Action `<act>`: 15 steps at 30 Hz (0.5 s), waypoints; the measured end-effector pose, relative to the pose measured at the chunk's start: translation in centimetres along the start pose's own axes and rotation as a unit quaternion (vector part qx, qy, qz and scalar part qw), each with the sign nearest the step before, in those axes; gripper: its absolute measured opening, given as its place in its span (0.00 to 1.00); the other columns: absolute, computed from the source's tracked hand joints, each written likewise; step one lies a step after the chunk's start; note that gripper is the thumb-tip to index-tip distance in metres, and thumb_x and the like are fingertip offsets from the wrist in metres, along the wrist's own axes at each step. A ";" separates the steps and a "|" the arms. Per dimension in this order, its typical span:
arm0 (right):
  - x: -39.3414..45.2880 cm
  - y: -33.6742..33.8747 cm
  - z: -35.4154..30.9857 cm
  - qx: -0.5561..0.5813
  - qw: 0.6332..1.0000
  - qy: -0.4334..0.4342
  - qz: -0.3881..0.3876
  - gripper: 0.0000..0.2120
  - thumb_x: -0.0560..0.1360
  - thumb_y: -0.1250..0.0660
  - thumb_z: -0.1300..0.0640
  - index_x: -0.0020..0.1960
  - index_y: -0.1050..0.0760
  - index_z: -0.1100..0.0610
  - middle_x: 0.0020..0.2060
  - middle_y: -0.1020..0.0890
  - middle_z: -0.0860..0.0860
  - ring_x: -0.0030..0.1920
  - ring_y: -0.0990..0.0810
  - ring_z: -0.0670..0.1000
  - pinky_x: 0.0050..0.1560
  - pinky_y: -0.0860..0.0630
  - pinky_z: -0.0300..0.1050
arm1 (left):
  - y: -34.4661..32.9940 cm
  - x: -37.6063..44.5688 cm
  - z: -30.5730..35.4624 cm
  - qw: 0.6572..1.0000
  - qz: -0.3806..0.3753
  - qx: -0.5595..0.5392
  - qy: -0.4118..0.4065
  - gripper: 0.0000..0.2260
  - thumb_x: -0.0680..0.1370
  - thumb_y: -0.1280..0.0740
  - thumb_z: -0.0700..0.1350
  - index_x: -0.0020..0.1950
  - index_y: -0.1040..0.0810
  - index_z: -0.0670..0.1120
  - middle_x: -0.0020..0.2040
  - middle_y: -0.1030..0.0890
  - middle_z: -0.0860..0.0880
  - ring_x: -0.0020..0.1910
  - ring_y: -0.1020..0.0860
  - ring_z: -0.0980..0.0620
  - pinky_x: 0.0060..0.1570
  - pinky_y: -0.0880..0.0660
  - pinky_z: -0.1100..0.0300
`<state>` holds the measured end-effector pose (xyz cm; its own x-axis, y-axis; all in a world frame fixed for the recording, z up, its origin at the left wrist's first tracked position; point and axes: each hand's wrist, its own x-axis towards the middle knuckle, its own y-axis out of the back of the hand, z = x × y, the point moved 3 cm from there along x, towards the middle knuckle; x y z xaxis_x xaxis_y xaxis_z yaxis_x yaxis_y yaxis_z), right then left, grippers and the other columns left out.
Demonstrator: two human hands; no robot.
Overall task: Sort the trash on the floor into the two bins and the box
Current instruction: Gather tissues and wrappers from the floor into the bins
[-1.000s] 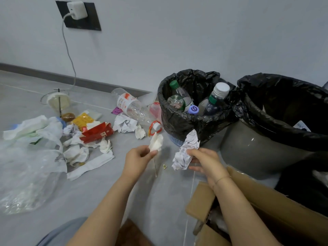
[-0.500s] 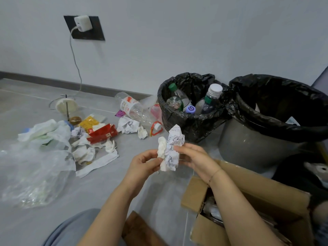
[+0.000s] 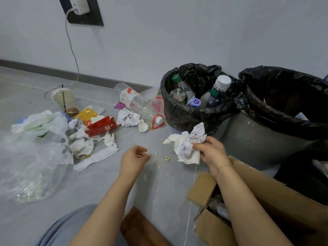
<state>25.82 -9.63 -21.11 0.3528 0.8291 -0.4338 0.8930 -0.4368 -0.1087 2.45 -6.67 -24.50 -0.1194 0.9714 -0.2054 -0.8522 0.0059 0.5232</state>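
A clear plastic bag (image 3: 26,167) lies crumpled on the floor (image 3: 99,185), far left of the small bin (image 3: 186,116). Nearer that bin sits a heap of tissues and a red carton (image 3: 100,127), then a clear bottle (image 3: 134,102) lying just beside the bin. The left hand (image 3: 134,159) hovers in front of the bin, fingers loosely curled, holding nothing. The right hand (image 3: 211,151) grips a wad of crumpled paper (image 3: 188,144) just in front of the bin. Right of it stands the large bin (image 3: 266,139); the cardboard box (image 3: 266,206) sits open below.
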 end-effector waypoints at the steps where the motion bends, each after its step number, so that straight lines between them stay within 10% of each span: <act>1: 0.0 0.5 0.0 0.008 1.000 0.000 0.008 0.14 0.70 0.31 0.72 0.52 0.23 0.60 0.48 0.17 0.57 0.45 0.18 0.54 0.49 0.21 0.50 | -0.7 0.2 -0.5 0.999 0.004 0.034 0.001 0.05 0.73 0.28 0.42 0.46 0.21 0.46 0.39 0.21 0.51 0.40 0.22 0.50 0.34 0.31 0.66; 11: -0.1 0.5 -0.2 0.030 0.999 -0.011 -0.004 0.17 0.71 0.33 0.74 0.59 0.25 0.65 0.50 0.18 0.59 0.42 0.18 0.52 0.40 0.19 0.41 | -6.5 2.5 -2.3 0.956 -0.058 0.285 -0.033 0.11 0.78 0.39 0.42 0.34 0.31 0.44 0.45 0.25 0.42 0.47 0.24 0.41 0.41 0.32 0.56; 15: -0.2 0.3 -0.5 0.049 0.998 -0.020 -0.014 0.17 0.72 0.33 0.74 0.60 0.26 0.67 0.49 0.18 0.60 0.41 0.19 0.53 0.37 0.19 0.40 | -6.4 2.6 -2.4 0.933 -0.067 0.349 -0.056 0.07 0.80 0.42 0.39 0.52 0.26 0.39 0.55 0.26 0.40 0.55 0.26 0.41 0.51 0.30 0.53</act>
<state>26.13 -9.78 -20.64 0.3151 0.8276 -0.4645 0.8696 -0.4478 -0.2079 6.40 -4.76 -30.35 0.0512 0.9694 -0.2402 -0.3118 0.2440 0.9183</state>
